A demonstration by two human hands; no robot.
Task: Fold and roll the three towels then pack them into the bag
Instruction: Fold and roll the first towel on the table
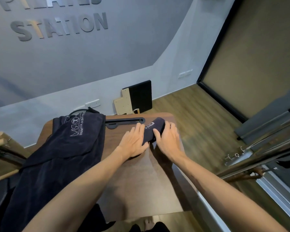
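Lying between both hands [151, 139], rolled towel [153, 129].

Dim even indoor light, soft shadows, wide-angle edge warp, slight blur

Both hands [135, 142] [167, 139] flat, fingers extended.
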